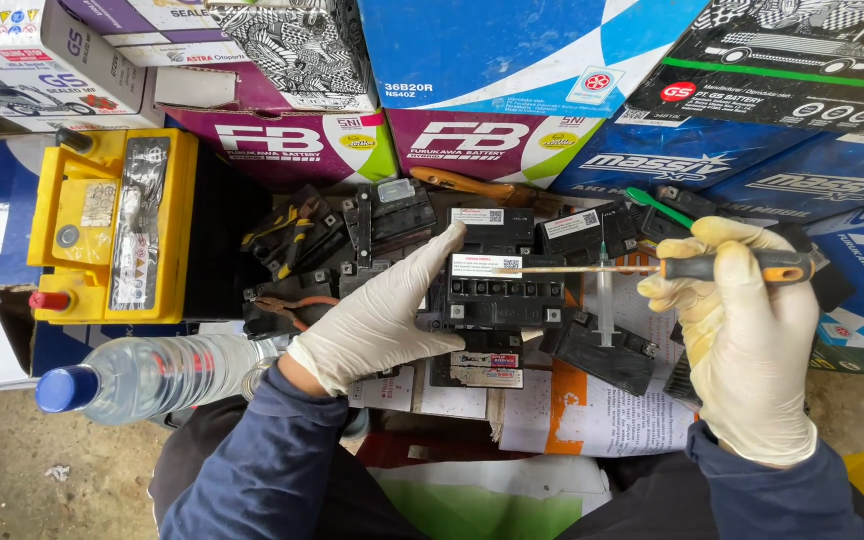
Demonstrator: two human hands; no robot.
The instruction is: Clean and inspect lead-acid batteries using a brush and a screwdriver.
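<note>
My left hand (380, 310), in a pale latex glove, grips the left side of a small black battery (507, 292) with a white label on top. In my gloved right hand (742, 330) is a screwdriver (652, 268) with a black and orange handle; its shaft runs left, with the tip over the battery's top edge. Several other small black batteries (392, 215) lie around it on papers. A syringe (604, 295) rests upright in the picture on a black battery just right of the held one.
A yellow car battery (112, 225) stands at the left. A clear water bottle with a blue cap (147, 378) lies at the lower left. Stacked battery cartons (482, 60) wall off the far side. Pliers (292, 310), an orange-handled tool (477, 188) and printed sheets (592, 410) lie among the batteries.
</note>
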